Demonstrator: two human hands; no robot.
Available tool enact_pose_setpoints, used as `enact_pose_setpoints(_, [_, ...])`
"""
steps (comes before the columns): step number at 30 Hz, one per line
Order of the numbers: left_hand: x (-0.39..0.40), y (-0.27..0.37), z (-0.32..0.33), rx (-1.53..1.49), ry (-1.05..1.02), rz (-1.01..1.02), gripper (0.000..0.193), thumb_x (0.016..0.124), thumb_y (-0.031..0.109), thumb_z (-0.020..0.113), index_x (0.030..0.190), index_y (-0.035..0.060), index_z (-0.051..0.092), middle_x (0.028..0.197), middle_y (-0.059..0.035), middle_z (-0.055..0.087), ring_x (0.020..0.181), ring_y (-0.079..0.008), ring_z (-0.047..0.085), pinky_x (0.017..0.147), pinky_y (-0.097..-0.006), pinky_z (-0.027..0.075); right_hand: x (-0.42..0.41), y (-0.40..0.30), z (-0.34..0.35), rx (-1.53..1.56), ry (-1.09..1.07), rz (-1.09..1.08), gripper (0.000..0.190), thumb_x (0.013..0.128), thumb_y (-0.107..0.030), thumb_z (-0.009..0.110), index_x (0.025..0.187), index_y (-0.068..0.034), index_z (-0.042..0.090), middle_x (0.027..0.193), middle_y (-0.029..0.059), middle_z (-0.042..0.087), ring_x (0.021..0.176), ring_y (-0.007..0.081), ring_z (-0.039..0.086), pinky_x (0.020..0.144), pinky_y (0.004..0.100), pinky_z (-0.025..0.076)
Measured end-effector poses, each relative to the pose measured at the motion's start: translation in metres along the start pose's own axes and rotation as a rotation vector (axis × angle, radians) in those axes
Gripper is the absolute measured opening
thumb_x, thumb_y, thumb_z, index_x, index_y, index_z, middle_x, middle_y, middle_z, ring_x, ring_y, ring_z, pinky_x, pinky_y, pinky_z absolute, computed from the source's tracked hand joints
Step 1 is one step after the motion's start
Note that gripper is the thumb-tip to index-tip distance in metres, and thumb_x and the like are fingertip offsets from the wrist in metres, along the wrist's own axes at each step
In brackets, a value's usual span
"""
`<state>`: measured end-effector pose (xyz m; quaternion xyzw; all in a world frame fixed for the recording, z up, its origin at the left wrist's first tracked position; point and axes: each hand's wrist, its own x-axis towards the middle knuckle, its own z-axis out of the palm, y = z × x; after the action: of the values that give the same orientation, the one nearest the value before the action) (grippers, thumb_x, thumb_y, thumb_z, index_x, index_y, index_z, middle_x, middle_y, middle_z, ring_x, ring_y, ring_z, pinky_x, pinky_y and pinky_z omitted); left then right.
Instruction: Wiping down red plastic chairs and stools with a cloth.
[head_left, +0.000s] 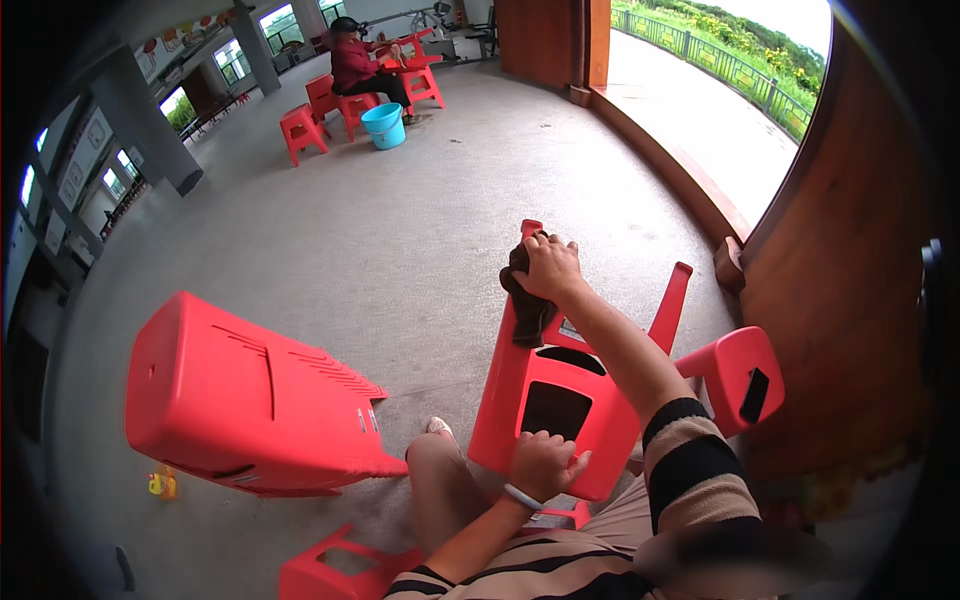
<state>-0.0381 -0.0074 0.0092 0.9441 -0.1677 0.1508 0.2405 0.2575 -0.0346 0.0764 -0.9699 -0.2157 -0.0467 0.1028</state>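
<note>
A red plastic stool lies tilted across my lap, its legs pointing away from me. My right hand presses a dark, bunched cloth around one leg, close to its foot. Lower down, my left hand, with a white band at the wrist, has its fingers curled on the stool's side by a large opening and steadies it. Part of the far side of the stool is hidden behind my right forearm.
A tall stack of red stools stands at left, with yellow bottles behind it. Another stool holds a dark phone. One more stool is bottom left. Farther off, a person sits by a blue bucket.
</note>
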Motion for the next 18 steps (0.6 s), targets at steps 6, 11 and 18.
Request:
enact_pose_setpoints(6, [-0.009,-0.005,0.002,0.000,0.018,-0.026,0.039,0.086,0.040,0.072,0.060,0.0140,0.059,0.059,-0.0050,0.055,0.059,-0.0250,0.057,0.059,-0.0431,0.040,-0.026,-0.026,0.011,-0.039,-0.003,-0.076,0.062,0.082,-0.044,0.075,0.126,-0.004,0.060,0.132,0.0154,0.060,0.130,0.0310,0.052,0.105,0.0567,0.039])
enact_pose_setpoints(11, [-0.001,-0.001,-0.001,0.027,-0.031,-0.013,0.039,0.088,0.040,0.070,0.061,0.0133,0.060,0.059,-0.0055,0.056,0.061,-0.0255,0.058,0.060,-0.0430,0.040,-0.019,-0.014,0.005,-0.006,0.035,-0.050,0.062,0.081,-0.046,0.077,0.125,-0.004,0.061,0.132,0.0153,0.060,0.129,0.0297,0.054,0.105,0.0576,0.041])
enact_pose_setpoints(18, [-0.005,-0.002,0.001,-0.001,-0.022,-0.025,0.039,0.088,0.040,0.070,0.061,0.0133,0.060,0.059,-0.0054,0.057,0.060,-0.0252,0.057,0.060,-0.0427,0.040,-0.020,-0.015,0.019,0.002,0.061,-0.059,0.063,0.077,-0.044,0.079,0.124,-0.006,0.062,0.129,0.0128,0.061,0.128,0.0294,0.054,0.106,0.0585,0.039])
